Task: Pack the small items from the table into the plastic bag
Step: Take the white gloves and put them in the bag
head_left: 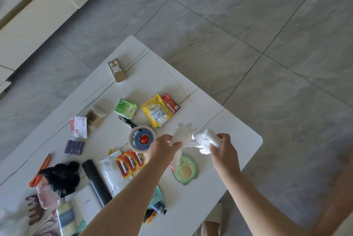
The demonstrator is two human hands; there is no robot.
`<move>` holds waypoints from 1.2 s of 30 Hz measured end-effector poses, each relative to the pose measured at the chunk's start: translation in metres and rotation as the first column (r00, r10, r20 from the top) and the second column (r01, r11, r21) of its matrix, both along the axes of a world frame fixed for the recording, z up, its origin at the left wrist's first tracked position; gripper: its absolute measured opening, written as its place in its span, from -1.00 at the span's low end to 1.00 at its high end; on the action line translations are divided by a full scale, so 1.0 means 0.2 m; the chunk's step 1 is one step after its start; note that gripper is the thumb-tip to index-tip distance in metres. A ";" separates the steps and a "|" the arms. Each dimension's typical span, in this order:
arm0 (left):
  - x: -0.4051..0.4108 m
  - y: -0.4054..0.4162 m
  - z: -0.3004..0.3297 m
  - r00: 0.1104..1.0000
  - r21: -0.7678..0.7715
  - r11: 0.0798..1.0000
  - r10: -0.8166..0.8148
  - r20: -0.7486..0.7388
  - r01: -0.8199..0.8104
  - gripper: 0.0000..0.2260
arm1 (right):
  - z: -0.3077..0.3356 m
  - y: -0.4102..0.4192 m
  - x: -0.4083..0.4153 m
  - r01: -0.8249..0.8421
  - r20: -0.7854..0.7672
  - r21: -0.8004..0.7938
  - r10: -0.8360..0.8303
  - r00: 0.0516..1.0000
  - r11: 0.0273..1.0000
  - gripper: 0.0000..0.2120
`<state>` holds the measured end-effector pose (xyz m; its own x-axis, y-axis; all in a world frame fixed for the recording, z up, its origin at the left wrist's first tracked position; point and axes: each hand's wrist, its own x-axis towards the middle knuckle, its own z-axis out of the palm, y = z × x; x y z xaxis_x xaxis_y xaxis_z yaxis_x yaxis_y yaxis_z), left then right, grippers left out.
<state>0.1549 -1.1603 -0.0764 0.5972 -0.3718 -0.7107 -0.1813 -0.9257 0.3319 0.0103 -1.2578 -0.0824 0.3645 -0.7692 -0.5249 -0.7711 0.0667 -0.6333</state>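
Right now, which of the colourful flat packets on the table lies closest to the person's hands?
The yellow packet, just beyond the left hand. The green packet lies farther left of it, and the red packet is half tucked behind the yellow one, farther away.

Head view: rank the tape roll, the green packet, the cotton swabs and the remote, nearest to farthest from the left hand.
From the left hand:
1. Tape roll, right beside the hand, on its left in the picture.
2. Green packet, farther back and left.
3. Cotton swabs, farther left, beside a white and red packet.
4. Remote, alone near the table's far corner.
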 end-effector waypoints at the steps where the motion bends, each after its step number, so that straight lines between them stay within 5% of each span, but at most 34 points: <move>1: -0.02 -0.01 0.02 0.988 -0.062 0.993 0.097 -0.124 -0.105 -0.75 | 0.04 0.01 0.01 -0.006 0.035 0.033 0.004 0.999 0.999 -0.67; 3: -0.08 -0.03 0.08 0.879 -0.095 0.930 0.299 -0.373 -0.356 -0.89 | 0.11 0.04 0.04 -0.061 0.106 0.173 0.043 0.993 0.983 -0.50; 6: -0.16 -0.07 0.17 0.546 0.019 0.714 0.552 -0.631 -0.700 -0.88 | 0.16 0.09 0.05 -0.174 0.266 0.423 0.061 0.962 0.889 -0.29; 8: -0.19 -0.07 0.19 0.429 0.057 0.636 0.582 -0.691 -0.770 -0.79 | 0.14 0.12 0.02 -0.242 0.307 0.347 0.133 0.942 0.906 -0.31; 11: -0.22 -0.03 0.19 0.465 0.016 0.695 0.499 -0.731 -0.719 -0.72 | 0.08 0.17 -0.03 -0.278 0.135 0.001 0.275 0.952 0.961 -0.44; 13: -0.22 0.00 0.15 0.517 0.009 0.734 0.487 -0.704 -0.679 -0.72 | 0.06 0.18 -0.08 -0.188 0.021 -0.103 0.191 0.981 0.977 -0.56; 17: -0.21 0.11 0.00 0.775 0.001 0.874 0.431 -0.462 -0.486 -0.88 | 0.00 0.19 -0.18 0.002 -0.053 0.023 -0.001 0.999 1.000 -0.64; 21: -0.22 0.28 -0.12 0.958 0.067 0.980 0.196 -0.209 -0.186 -0.70 | -0.07 0.19 -0.25 0.295 -0.051 0.104 -0.291 0.955 0.950 -0.76; 25: -0.26 0.28 -0.21 0.982 0.088 0.988 0.140 -0.129 -0.129 -0.49 | -0.15 0.18 -0.30 0.376 -0.063 0.131 -0.370 0.927 0.917 -0.70; 29: -0.32 0.20 -0.30 0.954 0.139 0.951 0.289 -0.075 -0.277 -0.34 | -0.21 0.19 -0.36 0.354 -0.077 0.117 -0.347 0.935 0.928 -0.47; 32: -0.33 0.17 -0.37 0.940 0.189 0.926 0.340 -0.034 -0.328 -0.41 | -0.22 0.19 -0.37 0.367 -0.061 0.111 -0.362 0.930 0.923 -0.37; 36: -0.34 0.18 -0.34 0.977 0.191 0.962 0.208 -0.045 -0.196 -0.59 | -0.20 0.18 -0.41 0.346 -0.047 0.083 -0.343 0.938 0.934 -0.55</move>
<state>0.0879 -1.1246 -0.1448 0.5973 -0.1066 -0.7949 0.0323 -0.9871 0.1566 -0.0715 -1.2218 -0.1222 0.0676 -0.7944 -0.6036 -0.7097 0.3869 -0.5887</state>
